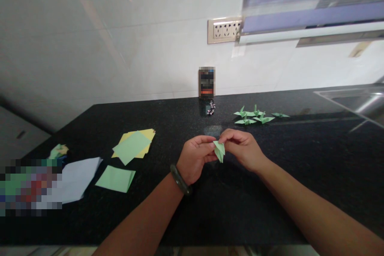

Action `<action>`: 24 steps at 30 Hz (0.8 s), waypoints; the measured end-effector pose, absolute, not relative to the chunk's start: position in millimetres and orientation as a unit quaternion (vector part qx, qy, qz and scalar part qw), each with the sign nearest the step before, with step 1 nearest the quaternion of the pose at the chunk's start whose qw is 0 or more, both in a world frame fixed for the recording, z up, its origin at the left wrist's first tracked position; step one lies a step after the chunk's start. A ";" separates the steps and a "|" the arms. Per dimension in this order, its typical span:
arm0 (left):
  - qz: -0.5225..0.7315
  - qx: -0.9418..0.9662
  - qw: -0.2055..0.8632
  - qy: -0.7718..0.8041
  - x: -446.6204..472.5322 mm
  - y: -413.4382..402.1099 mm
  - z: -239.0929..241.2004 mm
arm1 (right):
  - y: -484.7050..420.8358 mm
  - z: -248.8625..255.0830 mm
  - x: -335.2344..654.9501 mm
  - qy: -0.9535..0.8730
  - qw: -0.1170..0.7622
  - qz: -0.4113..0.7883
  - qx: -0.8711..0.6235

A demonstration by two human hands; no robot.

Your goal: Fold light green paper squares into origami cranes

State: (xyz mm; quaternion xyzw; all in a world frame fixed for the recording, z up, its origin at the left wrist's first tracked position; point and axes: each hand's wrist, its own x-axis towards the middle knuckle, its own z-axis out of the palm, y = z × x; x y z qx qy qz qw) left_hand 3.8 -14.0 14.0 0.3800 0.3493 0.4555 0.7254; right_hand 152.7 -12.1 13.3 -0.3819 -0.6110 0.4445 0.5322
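A small piece of folded light-green paper (220,152) is held between my two hands above the dark countertop. My left hand (196,158), with a dark bangle at the wrist, pinches its left side between thumb and fingers. The thumb and fingertips of my right hand (243,148) close on its upper right corner. The paper's narrow pointed end hangs downward. Behind my right hand, several green folded paper cranes (255,116) stand in a cluster on the counter.
Left of my hands lie yellow and green paper sheets (133,146), a folded green sheet (116,179), white paper (79,180) and a crumpled paper bit (59,151). A phone-like device (207,83) with a beaded strap leans on the wall. A sink edge (345,104) is at far right.
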 end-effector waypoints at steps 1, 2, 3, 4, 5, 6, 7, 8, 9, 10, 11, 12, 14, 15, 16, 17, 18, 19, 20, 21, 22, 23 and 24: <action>0.436 0.374 0.741 0.347 3.1 -13.7 15.1 | -11.6 13.0 153.3 -0.617 0.533 0.436 -0.381; 0.420 0.369 0.754 0.345 2.6 -13.5 15.9 | -11.1 12.8 153.8 -0.625 0.532 0.426 -0.380; 0.409 0.367 0.761 0.344 2.3 -13.3 16.4 | -10.6 12.7 154.4 -0.635 0.530 0.414 -0.380; 0.404 0.369 0.763 0.345 2.3 -13.1 16.4 | -10.3 12.7 155.0 -0.647 0.528 0.399 -0.379; 0.404 0.376 0.757 0.349 2.4 -13.0 15.9 | -10.0 12.8 155.6 -0.660 0.525 0.382 -0.377; 0.407 0.386 0.748 0.355 2.7 -13.0 15.0 | -9.7 13.0 156.2 -0.674 0.522 0.365 -0.375; 0.412 0.398 0.737 0.360 3.1 -12.9 13.8 | -9.6 13.2 156.7 -0.685 0.520 0.349 -0.372; 0.416 0.408 0.727 0.364 3.6 -12.8 12.5 | -9.4 13.2 157.2 -0.692 0.518 0.341 -0.370; 0.422 0.415 0.718 0.366 4.0 -12.7 11.2 | -9.3 13.0 157.5 -0.692 0.514 0.344 -0.372; 0.430 0.416 0.712 0.369 4.4 -12.5 10.0 | -9.2 12.7 157.6 -0.684 0.508 0.364 -0.377; 0.437 0.416 0.706 0.371 4.8 -12.3 9.2 | -9.1 12.2 157.5 -0.666 0.502 0.397 -0.384; 0.445 0.415 0.701 0.372 5.1 -12.1 8.7 | -8.9 11.8 157.3 -0.639 0.497 0.438 -0.391; 0.454 0.417 0.692 0.376 5.6 -11.9 8.5 | -8.7 11.2 156.6 -0.586 0.490 0.505 -0.401; 0.456 0.421 0.688 0.377 5.9 -11.9 8.6 | -8.7 11.3 156.3 -0.573 0.485 0.523 -0.404; 0.457 0.425 0.683 0.379 6.1 -11.9 8.6 | -8.6 11.7 156.1 -0.571 0.479 0.529 -0.406; 0.458 0.430 0.678 0.381 6.3 -11.9 8.5 | -8.5 12.2 156.0 -0.577 0.469 0.528 -0.410; 0.460 0.436 0.671 0.385 6.4 -12.0 8.2 | -8.4 12.7 156.1 -0.585 0.459 0.524 -0.414; 0.463 0.441 0.663 0.390 6.6 -12.0 7.7 | -8.3 13.2 156.3 -0.594 0.450 0.520 -0.417; 0.466 0.445 0.654 0.397 6.7 -11.9 7.0 | -8.2 13.5 156.6 -0.599 0.445 0.516 -0.421; 0.468 0.450 0.644 0.404 6.8 -11.9 6.3 | -8.0 13.5 156.9 -0.603 0.442 0.511 -0.423; 0.471 0.457 0.632 0.412 7.0 -11.8 5.5 | -7.9 13.2 157.1 -0.607 0.441 0.506 -0.425; 0.473 0.465 0.621 0.419 7.1 -11.7 4.9 | -7.8 12.6 157.2 -0.611 0.441 0.500 -0.427; 0.474 0.474 0.608 0.425 7.2 -11.7 4.4 | -7.8 11.8 157.0 -0.614 0.442 0.494 -0.428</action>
